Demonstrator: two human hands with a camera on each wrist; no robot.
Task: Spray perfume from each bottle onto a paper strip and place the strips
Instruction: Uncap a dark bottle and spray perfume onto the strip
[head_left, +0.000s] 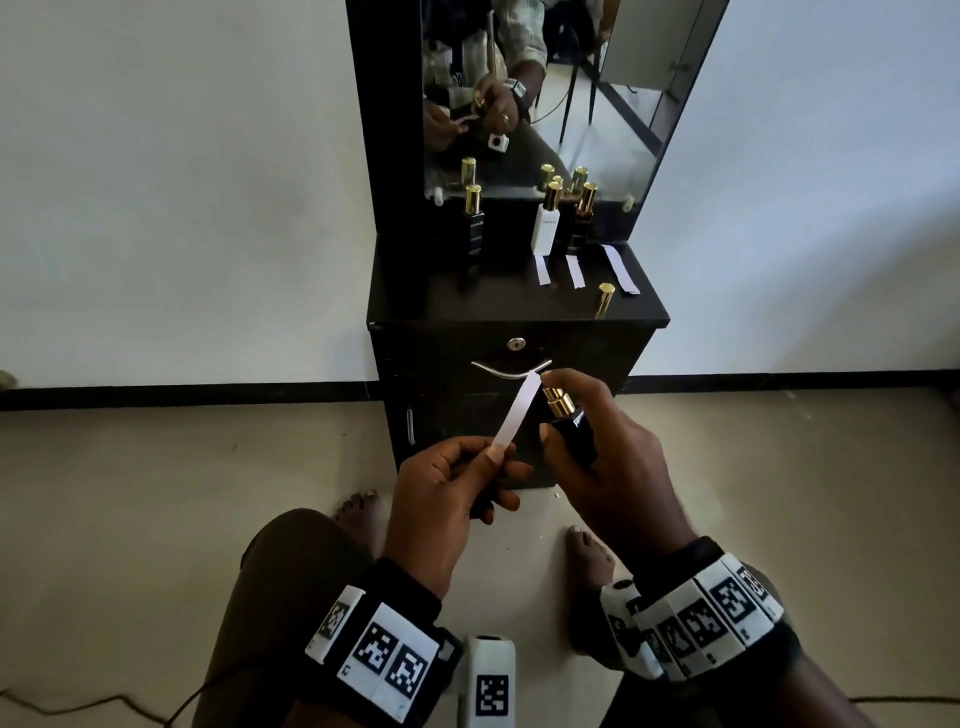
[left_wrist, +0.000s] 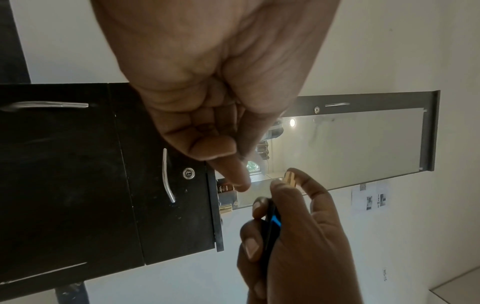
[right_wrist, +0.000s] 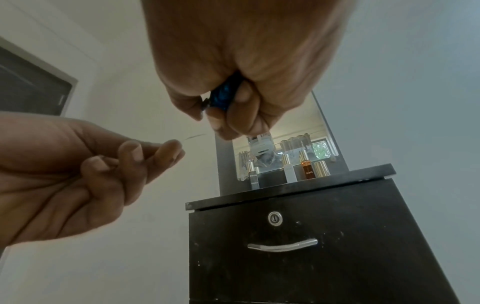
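Three paper strips (head_left: 571, 270) already lie on the far right of the black cabinet top (head_left: 415, 301), each running out from the bottles at the back, so we judge the task well along and the present bottle one of the last. We hold a fresh strip (head_left: 517, 410) in our left hand (head_left: 441, 499), pinched at its near end between thumb and forefinger so the free end stands up and away from us, close to the drawer handle (head_left: 509, 370). Our right hand (head_left: 618, 467) is wrapped round a dark bottle (head_left: 574, 434), with the forefinger arched over its gold spray head (head_left: 555, 399). The nozzle sits just beside the upper part of the strip, on its right.

So the step in hand is the spraying itself. Whether the forefinger is pressing at this instant, we cannot tell; no mist shows in any view. The gold cap (head_left: 605, 299) stands loose near the front right edge of the cabinet top, beside the rightmost strip. At the back stand a black bottle (head_left: 475, 228) on the left, and a white bottle (head_left: 545, 223) and an amber bottle (head_left: 581, 221) on the right, all capped.

Next we need a short press with the nozzle kept facing the paper, the left pinch firm enough that the thin strip does not flutter aside. After that the strip wants laying on the cabinet top, probably near the black bottle or in the gap, and the bottle wants its cap back.
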